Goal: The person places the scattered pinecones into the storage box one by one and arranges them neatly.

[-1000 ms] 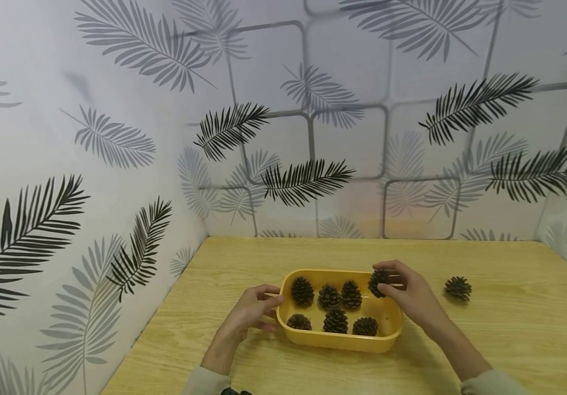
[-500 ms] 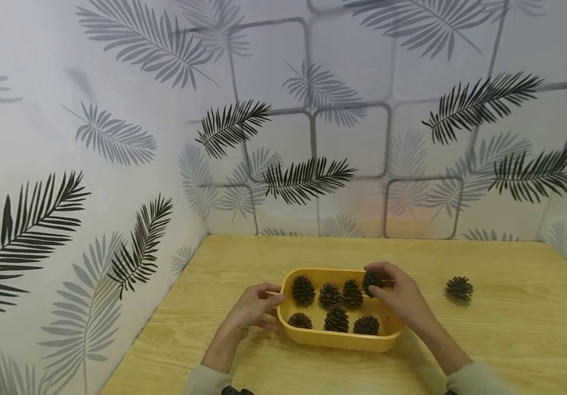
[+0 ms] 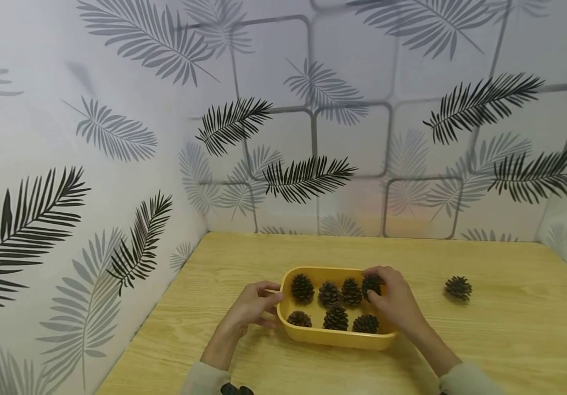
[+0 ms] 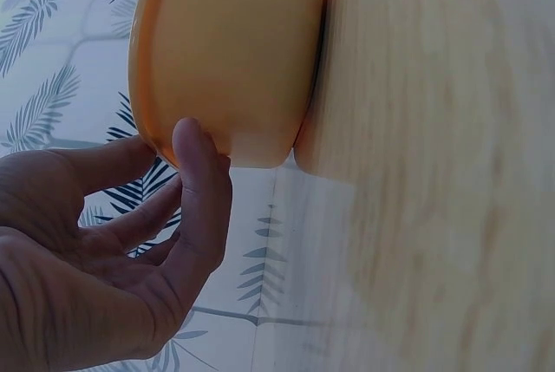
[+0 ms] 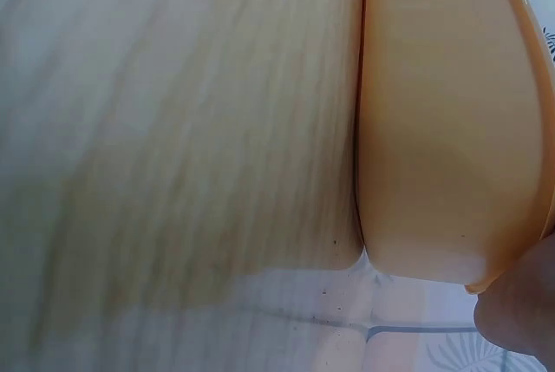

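A yellow plastic tub (image 3: pixel 332 337) sits on the wooden table (image 3: pixel 510 340) and holds several dark pine cones (image 3: pixel 335 317). My right hand (image 3: pixel 387 293) reaches over the tub's far right corner and pinches one pine cone (image 3: pixel 373 285) low inside it. My left hand (image 3: pixel 258 304) touches the tub's left end, thumb on the rim, fingers against the wall. In the left wrist view the left hand's fingers (image 4: pixel 204 190) press the tub's outer wall (image 4: pixel 234 51). The right wrist view shows mostly the tub's wall (image 5: pixel 442 129) and a bit of the hand.
One more pine cone (image 3: pixel 458 287) lies alone on the table to the right of the tub. Leaf-patterned walls (image 3: pixel 313 137) close in the table at the back and on the left. A dark object (image 3: pixel 236 390) peeks in at the bottom edge.
My right hand has carried its pine cone leftward and down from above the tub's right rim into the tub's far right corner. The left hand has stayed at the tub's left end.
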`<state>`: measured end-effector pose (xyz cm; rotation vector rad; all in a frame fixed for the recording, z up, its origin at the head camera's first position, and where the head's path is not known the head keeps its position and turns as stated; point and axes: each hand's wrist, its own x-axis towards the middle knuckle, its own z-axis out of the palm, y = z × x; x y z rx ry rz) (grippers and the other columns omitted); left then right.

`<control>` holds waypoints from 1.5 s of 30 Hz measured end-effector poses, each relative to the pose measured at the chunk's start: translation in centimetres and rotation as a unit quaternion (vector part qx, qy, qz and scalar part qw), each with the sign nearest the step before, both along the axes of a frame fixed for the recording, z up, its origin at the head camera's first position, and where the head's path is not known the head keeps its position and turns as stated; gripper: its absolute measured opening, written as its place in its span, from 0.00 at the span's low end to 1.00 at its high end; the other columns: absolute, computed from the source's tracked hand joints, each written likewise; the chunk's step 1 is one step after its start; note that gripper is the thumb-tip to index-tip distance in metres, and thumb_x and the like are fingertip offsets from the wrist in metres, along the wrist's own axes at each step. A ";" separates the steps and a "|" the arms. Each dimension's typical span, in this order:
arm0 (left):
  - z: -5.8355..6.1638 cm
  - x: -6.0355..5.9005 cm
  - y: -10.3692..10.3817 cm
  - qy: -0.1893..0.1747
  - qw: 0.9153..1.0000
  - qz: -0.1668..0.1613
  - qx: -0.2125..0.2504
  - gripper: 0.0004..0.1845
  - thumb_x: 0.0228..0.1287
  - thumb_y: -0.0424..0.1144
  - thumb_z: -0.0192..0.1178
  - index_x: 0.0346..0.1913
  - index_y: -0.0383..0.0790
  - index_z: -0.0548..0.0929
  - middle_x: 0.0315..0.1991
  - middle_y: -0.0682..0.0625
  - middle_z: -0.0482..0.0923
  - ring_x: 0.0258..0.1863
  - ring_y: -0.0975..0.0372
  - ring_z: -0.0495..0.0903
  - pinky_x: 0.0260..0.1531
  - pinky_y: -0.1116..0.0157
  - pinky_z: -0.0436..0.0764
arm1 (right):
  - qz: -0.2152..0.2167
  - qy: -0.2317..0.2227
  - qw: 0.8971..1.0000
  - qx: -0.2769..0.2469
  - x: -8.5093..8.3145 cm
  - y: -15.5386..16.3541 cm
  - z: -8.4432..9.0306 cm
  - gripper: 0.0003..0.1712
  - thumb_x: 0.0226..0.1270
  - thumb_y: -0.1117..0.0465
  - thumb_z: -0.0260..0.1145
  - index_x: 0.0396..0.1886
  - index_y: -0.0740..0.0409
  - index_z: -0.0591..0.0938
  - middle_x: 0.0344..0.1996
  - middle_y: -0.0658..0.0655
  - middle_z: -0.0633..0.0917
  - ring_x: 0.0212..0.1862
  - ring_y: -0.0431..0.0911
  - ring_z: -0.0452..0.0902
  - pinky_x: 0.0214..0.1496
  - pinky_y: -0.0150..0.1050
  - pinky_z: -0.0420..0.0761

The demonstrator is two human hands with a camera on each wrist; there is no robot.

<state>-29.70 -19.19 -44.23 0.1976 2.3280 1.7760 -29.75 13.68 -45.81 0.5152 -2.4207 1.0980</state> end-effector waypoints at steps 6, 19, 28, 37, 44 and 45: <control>0.0 -0.1 0.5 0.001 1.000 -0.002 0.000 0.22 0.79 0.39 0.60 0.68 0.31 0.77 0.52 0.34 0.79 0.36 0.55 0.86 0.29 0.57 0.92 | -0.009 0.009 1.000 0.005 0.3 0.3 0.2 0.19 0.63 0.79 0.69 0.53 0.67 0.84 0.52 0.65 0.85 0.58 0.64 0.76 0.58 0.64 0.80; -0.3 -0.2 1.2 0.004 1.000 -0.012 0.003 0.24 0.79 0.41 0.61 0.69 0.30 0.76 0.54 0.34 0.79 0.36 0.55 0.86 0.30 0.56 0.93 | -0.012 0.018 1.000 0.020 0.5 1.0 0.2 0.20 0.59 0.82 0.68 0.50 0.66 0.84 0.51 0.65 0.85 0.55 0.62 0.75 0.56 0.63 0.81; -0.6 -0.4 1.3 -0.009 1.000 -0.012 0.006 0.23 0.79 0.40 0.60 0.68 0.31 0.77 0.53 0.34 0.79 0.37 0.54 0.86 0.31 0.56 0.93 | -0.010 0.021 1.000 0.020 0.6 1.2 -0.1 0.22 0.57 0.83 0.69 0.50 0.64 0.85 0.50 0.63 0.86 0.55 0.61 0.76 0.57 0.62 0.81; -0.5 -0.6 0.6 -0.015 1.000 -0.005 0.006 0.22 0.78 0.40 0.60 0.68 0.31 0.77 0.53 0.34 0.79 0.39 0.53 0.86 0.32 0.56 0.93 | -0.007 0.013 1.000 0.011 0.1 0.5 -0.4 0.20 0.58 0.81 0.70 0.49 0.64 0.85 0.51 0.63 0.85 0.55 0.61 0.75 0.56 0.62 0.80; -0.2 -0.4 0.5 -0.018 1.000 0.004 0.001 0.23 0.78 0.40 0.61 0.68 0.31 0.77 0.54 0.36 0.79 0.39 0.53 0.86 0.32 0.55 0.93 | -0.011 0.007 1.000 0.023 0.1 0.2 -0.2 0.15 0.63 0.75 0.73 0.48 0.63 0.85 0.50 0.62 0.85 0.54 0.60 0.75 0.56 0.60 0.81; -0.2 -0.4 0.6 -0.020 1.000 0.005 0.003 0.23 0.78 0.40 0.61 0.68 0.32 0.77 0.53 0.36 0.79 0.39 0.54 0.86 0.32 0.56 0.93 | -0.011 0.004 1.000 0.024 0.1 0.2 -0.2 0.15 0.63 0.74 0.73 0.49 0.63 0.85 0.51 0.62 0.85 0.54 0.59 0.75 0.56 0.60 0.81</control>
